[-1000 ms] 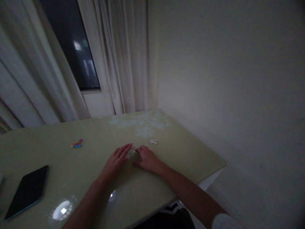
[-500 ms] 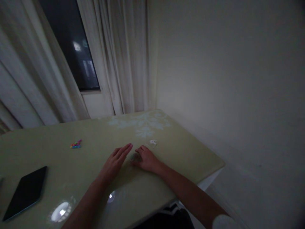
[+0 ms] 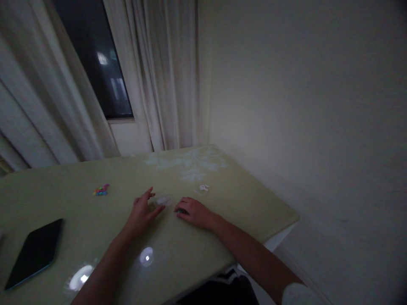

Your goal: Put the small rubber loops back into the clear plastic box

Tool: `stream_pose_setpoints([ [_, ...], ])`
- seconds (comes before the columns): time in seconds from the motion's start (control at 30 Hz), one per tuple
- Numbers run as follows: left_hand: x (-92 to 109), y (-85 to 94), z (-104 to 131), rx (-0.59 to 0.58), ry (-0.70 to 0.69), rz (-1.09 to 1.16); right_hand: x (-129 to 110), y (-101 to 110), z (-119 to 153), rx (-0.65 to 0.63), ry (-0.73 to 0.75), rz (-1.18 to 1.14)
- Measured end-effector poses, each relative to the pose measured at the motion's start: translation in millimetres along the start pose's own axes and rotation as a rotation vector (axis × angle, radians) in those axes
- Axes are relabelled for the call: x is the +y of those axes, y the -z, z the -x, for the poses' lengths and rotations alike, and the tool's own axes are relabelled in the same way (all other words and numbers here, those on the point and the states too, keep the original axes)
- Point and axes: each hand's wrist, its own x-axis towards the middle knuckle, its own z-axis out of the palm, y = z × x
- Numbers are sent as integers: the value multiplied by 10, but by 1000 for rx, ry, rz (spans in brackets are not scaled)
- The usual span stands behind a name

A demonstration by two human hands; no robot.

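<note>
My left hand (image 3: 143, 212) rests over the table (image 3: 190, 258) with thumb and fingers apart, around the near left side of a clear plastic item (image 3: 163, 199). I cannot make out whether it is a small box or a bag, nor how firmly the fingertips touch it. Just to its right, my right hand (image 3: 195, 213) is curled closed, palm down on the tabletop. A small dark greenish thing (image 3: 182, 211) shows between its thumb and fingers; most of it is hidden. Beyond the right hand lies a small white piece (image 3: 204, 187) with something clear beside it.
A little pile of colourful small pieces (image 3: 101, 190) lies on the left of the table. Nearer, at the left edge, is a flat dark tablet-like device (image 3: 35, 253). A wall (image 3: 305, 127) runs along the right side, and curtains (image 3: 171, 76) hang behind.
My left hand has drawn back left and its thumb has spread from the fingers. The clear plastic item now shows between the hands. My right hand has curled lower over the greenish thing.
</note>
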Motion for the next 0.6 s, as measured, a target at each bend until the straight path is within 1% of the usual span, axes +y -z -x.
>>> stream_pose_setpoints([
  [0.07,24,42,17,-17,-18,-22,16,22,30,-3,13,-20],
  [0.13,105,78,34,-12,-45,-40,19,31,47,-2,23,-34],
  [0.2,236,92,49,-16,-91,-39,11,30,48,10,5,-85],
  [0.27,395,71,71,-69,-161,-6,3,26,38,36,-41,-157],
  [0.33,560,14,107,-146,-211,32,3,22,24,68,-94,-216],
  [0.4,710,-68,148,-211,-220,57,16,20,11,97,-133,-242],
  [0.5,872,-195,164,-272,-185,71,55,18,-3,147,-201,-276],
  [0.6,948,-280,89,-315,-128,83,93,21,-8,197,-265,-301],
])
